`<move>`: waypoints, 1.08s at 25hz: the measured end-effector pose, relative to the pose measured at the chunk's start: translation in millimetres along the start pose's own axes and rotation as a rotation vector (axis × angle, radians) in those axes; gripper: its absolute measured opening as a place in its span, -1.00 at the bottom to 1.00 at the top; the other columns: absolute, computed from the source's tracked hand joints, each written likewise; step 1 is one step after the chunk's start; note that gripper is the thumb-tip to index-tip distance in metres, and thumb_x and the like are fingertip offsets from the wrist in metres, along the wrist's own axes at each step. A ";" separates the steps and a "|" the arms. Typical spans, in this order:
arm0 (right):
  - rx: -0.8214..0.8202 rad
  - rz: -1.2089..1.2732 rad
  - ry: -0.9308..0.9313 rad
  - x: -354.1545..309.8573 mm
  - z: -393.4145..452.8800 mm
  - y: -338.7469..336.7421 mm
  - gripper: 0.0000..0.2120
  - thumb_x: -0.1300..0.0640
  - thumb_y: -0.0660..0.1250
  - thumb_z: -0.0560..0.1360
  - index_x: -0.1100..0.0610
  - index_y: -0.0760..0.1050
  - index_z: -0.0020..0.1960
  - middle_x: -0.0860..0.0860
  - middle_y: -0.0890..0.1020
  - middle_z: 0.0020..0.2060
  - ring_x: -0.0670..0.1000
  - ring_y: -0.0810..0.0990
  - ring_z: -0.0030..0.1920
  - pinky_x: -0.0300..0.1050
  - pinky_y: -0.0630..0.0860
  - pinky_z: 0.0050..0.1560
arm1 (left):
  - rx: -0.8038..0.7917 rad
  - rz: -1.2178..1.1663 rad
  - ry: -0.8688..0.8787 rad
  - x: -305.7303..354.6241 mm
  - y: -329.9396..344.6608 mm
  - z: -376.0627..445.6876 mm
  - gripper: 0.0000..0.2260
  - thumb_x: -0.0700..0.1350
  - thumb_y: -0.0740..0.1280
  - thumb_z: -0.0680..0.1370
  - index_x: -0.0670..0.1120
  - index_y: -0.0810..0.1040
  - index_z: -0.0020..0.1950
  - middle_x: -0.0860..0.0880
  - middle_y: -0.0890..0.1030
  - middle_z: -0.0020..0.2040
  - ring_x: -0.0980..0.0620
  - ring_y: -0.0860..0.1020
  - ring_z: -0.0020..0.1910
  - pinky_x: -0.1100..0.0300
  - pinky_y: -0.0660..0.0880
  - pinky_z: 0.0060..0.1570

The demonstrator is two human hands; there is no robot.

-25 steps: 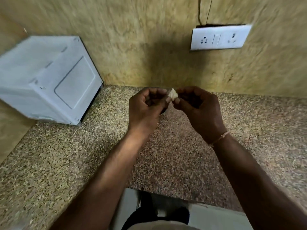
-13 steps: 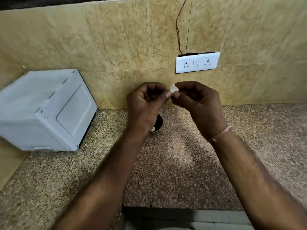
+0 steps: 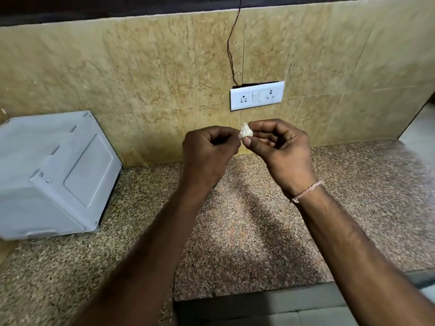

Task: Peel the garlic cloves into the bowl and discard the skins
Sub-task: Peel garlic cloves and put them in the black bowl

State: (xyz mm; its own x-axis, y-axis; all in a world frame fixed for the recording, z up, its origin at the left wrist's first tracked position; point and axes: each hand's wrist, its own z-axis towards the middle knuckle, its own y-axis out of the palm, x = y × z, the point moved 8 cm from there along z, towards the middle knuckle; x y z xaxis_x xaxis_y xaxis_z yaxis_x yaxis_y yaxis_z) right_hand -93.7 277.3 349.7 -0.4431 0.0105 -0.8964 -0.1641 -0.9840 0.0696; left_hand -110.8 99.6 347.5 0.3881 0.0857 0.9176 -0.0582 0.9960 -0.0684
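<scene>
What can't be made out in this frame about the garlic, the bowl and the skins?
- Bowl: not visible in the head view; if it is on the counter, the left hand likely hides it.
- Garlic clove: too small to tell how much skin remains; fingertips of the left hand and right hand cover its sides.
- Discarded skins: none discernible on the speckled counter.
- White appliance: cut off by the left edge.

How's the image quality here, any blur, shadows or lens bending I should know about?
Head view: mostly sharp at the centre, where both hands pinch the garlic clove; the white box at left looks slightly soft. Light from above casts forearm shadows across the speckled counter. Wide-angle bending curves the wall's top edge. No glare.
</scene>
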 end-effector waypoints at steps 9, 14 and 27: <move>-0.005 -0.005 0.008 5.6 12.5 -27.3 -0.72 0.39 0.57 0.41 0.25 0.64 0.09 0.02 0.73 -0.10 -0.08 0.70 -0.09 -0.11 0.65 0.06 | -0.006 0.039 -0.017 -3.0 29.0 8.5 -0.90 -0.07 0.57 0.49 -0.06 0.79 -0.04 -0.03 0.76 -0.21 -0.08 0.75 -0.18 -0.21 0.70 -0.05; 0.013 0.086 0.048 14.6 14.5 -38.3 -0.70 0.41 0.56 0.40 0.28 0.64 0.11 0.08 0.74 -0.08 -0.06 0.71 -0.06 -0.11 0.66 0.05 | -0.008 -0.052 -0.030 -9.5 41.4 11.3 -0.94 -0.11 0.58 0.48 -0.04 0.79 -0.06 -0.07 0.76 -0.20 -0.16 0.75 -0.16 -0.20 0.71 -0.03; 0.018 0.482 0.276 57.2 2.6 -25.8 -0.73 0.42 0.48 0.45 0.26 0.63 0.12 0.22 0.74 -0.03 0.12 0.74 -0.01 -0.05 0.66 0.08 | 0.090 -0.446 -0.324 -51.8 43.2 -3.4 -0.92 -0.30 0.48 0.56 -0.29 0.71 0.02 -0.29 0.74 -0.04 -0.18 0.74 -0.06 0.09 0.68 -0.03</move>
State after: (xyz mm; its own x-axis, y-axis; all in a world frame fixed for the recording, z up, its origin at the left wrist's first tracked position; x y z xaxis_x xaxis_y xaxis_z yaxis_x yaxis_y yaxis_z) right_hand -117.1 303.8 297.7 -0.2243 -0.4895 -0.8427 -0.0157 -0.8628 0.5054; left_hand -130.3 138.3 295.7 0.0913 -0.3707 0.9242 -0.0374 0.9262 0.3752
